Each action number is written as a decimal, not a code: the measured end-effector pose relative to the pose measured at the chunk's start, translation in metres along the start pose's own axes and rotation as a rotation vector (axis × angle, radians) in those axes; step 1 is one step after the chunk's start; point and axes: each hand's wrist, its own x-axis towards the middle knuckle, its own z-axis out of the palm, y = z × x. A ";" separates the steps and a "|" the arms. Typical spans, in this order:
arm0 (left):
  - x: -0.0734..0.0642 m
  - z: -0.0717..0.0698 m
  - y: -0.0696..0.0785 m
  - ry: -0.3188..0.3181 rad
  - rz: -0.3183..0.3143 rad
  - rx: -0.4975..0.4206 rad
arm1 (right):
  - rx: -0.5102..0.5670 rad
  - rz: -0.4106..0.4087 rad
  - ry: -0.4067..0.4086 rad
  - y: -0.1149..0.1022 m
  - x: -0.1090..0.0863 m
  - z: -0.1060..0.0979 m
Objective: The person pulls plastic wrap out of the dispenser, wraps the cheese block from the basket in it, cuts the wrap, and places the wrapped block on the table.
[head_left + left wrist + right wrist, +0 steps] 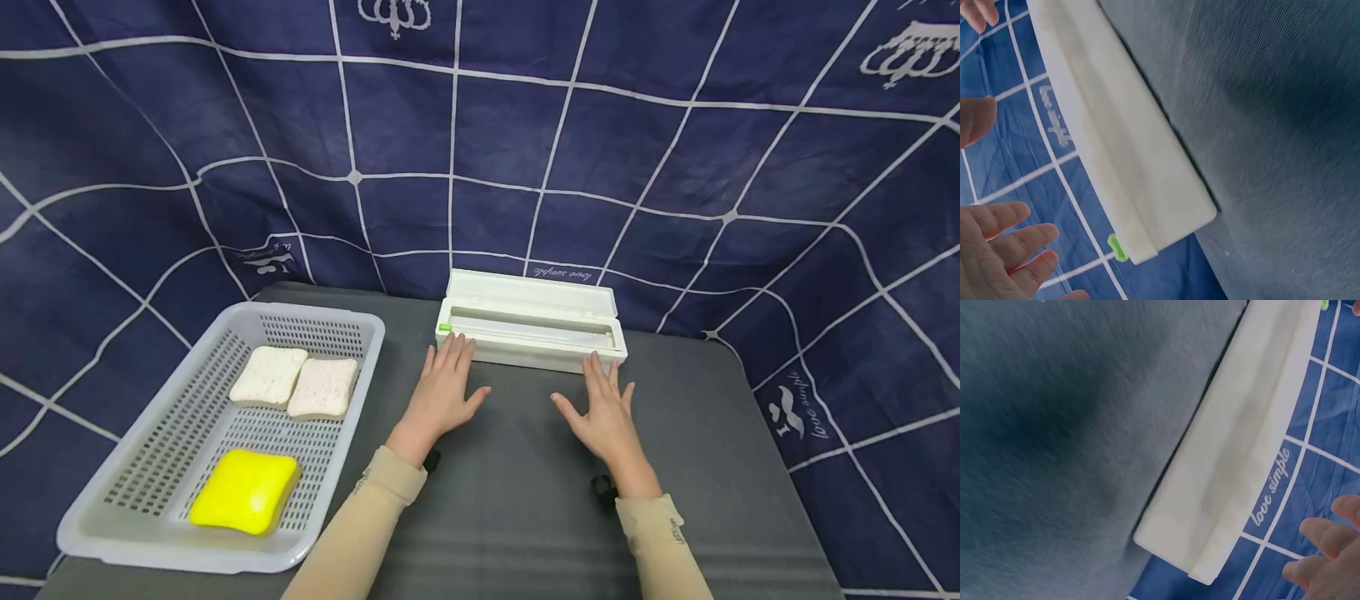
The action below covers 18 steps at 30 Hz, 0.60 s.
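Observation:
A white cling film dispenser (525, 353) stands at the back of the table, its long lid (531, 293) raised toward the curtain. Inside lies a pale roll, and a small green slide cutter (446, 327) sits at the left end. My left hand (441, 398) reaches over the table with straight fingers, tips at the dispenser's front left corner. Fingers spread, my right hand (606, 423) is by the front right part, its tips overlapping the front wall in the head view. Both wrist views show the dispenser's smooth front (1129, 125) and hands holding nothing.
To the left is a grey perforated plastic basket (358, 342). In it lie two white bread-slice-shaped pieces (268, 377) side by side and a yellow cushion-shaped block (246, 490). A dark blue curtain (495, 125) with white lines surrounds the grey table (525, 500).

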 end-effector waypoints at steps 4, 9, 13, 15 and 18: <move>0.008 -0.002 -0.008 -0.006 -0.032 -0.030 | 0.003 -0.005 -0.008 0.004 0.011 -0.002; 0.018 -0.001 -0.017 -0.009 -0.066 -0.078 | 0.009 0.012 -0.035 0.010 0.022 -0.004; 0.029 -0.002 -0.023 0.007 -0.072 -0.108 | 0.019 0.032 -0.039 0.018 0.030 -0.005; 0.036 -0.003 -0.025 0.018 -0.072 -0.117 | 0.024 0.038 -0.031 0.022 0.034 -0.007; 0.046 -0.005 -0.031 0.018 -0.082 -0.120 | 0.019 0.043 -0.014 0.029 0.042 -0.010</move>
